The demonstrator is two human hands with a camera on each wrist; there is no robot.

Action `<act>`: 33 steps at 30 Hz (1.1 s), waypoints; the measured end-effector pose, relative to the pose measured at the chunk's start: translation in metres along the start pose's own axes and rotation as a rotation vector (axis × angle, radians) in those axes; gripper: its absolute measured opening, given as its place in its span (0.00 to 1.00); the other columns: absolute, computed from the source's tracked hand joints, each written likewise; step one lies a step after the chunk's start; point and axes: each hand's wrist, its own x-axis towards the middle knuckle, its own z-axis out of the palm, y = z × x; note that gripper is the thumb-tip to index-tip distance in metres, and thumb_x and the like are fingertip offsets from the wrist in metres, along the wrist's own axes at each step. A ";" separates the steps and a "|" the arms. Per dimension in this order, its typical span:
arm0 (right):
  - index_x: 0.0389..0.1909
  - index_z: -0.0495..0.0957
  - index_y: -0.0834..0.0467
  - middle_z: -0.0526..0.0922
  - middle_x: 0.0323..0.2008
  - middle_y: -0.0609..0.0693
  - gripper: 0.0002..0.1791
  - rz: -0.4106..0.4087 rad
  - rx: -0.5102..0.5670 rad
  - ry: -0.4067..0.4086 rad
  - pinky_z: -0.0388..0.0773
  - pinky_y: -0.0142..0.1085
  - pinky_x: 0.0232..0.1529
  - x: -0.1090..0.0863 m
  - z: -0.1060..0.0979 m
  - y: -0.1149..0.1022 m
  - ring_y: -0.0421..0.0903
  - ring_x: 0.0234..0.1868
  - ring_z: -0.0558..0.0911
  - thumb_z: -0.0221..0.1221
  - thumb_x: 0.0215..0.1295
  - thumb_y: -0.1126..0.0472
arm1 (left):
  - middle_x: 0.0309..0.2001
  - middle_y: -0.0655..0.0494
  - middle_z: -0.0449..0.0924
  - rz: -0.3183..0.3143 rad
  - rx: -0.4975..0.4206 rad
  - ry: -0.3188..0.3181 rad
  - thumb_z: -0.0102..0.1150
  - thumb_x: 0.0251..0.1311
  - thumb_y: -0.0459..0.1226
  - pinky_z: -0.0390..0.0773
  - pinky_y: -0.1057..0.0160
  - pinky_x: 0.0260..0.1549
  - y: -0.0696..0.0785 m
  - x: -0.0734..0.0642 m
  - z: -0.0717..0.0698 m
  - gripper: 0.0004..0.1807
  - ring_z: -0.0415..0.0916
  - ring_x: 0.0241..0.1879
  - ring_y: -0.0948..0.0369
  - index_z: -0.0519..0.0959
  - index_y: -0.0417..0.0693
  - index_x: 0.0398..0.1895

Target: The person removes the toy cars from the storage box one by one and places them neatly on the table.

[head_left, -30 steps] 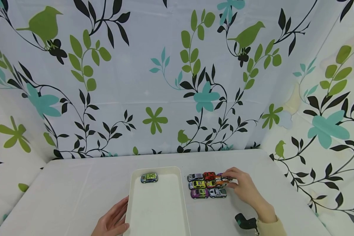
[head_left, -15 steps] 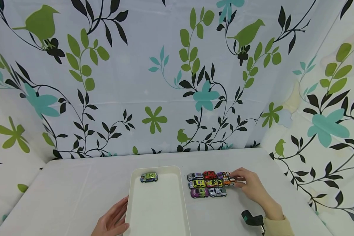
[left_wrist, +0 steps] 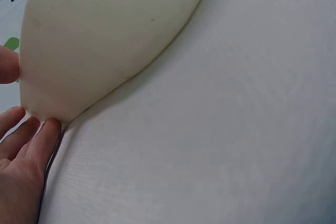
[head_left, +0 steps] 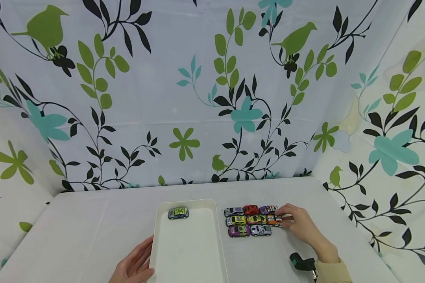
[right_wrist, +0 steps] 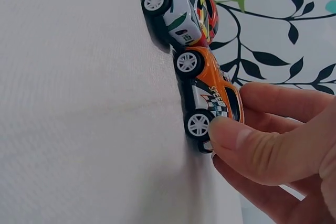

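My right hand pinches the rear of an orange toy car, thumb on one side and fingers on the other. In the right wrist view, the orange car's wheels are down by the white table, its front end close to a white-and-green toy car. It stands at the right end of the middle row of several toy cars. My left hand rests its extended fingers against the left side of a white tray; the left wrist view shows fingertips at the tray's outer wall.
A green toy car sits in the tray's far left corner. A purple car and a red car are in the far row. A black wrist device hangs beside my right sleeve. Leaf-patterned cloth stands behind the table.
My right hand has moved right with the orange car, from over the group to the middle row's right end. The purple car is uncovered. My left hand stays at the tray.
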 end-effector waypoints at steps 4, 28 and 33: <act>0.42 0.84 0.60 0.84 0.44 0.52 0.20 0.004 -0.003 0.010 0.88 0.38 0.47 0.001 0.002 -0.001 0.56 0.48 0.84 0.63 0.51 0.83 | 0.78 0.45 0.48 0.009 0.002 -0.009 0.64 0.60 0.32 0.75 0.70 0.62 -0.001 0.000 -0.002 0.46 0.69 0.58 0.83 0.50 0.40 0.78; 0.40 0.86 0.57 0.86 0.40 0.46 0.17 -0.102 -0.157 0.143 0.88 0.42 0.43 0.006 0.014 -0.021 0.50 0.42 0.86 0.72 0.48 0.76 | 0.78 0.43 0.49 0.023 0.035 0.025 0.66 0.58 0.31 0.75 0.70 0.61 0.002 -0.005 0.001 0.47 0.69 0.57 0.84 0.52 0.39 0.78; 0.41 0.86 0.58 0.86 0.40 0.47 0.15 -0.161 -0.113 0.093 0.88 0.44 0.43 0.010 0.023 -0.043 0.49 0.42 0.86 0.71 0.52 0.73 | 0.78 0.41 0.49 0.026 0.040 0.025 0.66 0.59 0.31 0.76 0.69 0.62 0.004 -0.004 0.004 0.46 0.69 0.56 0.84 0.53 0.39 0.77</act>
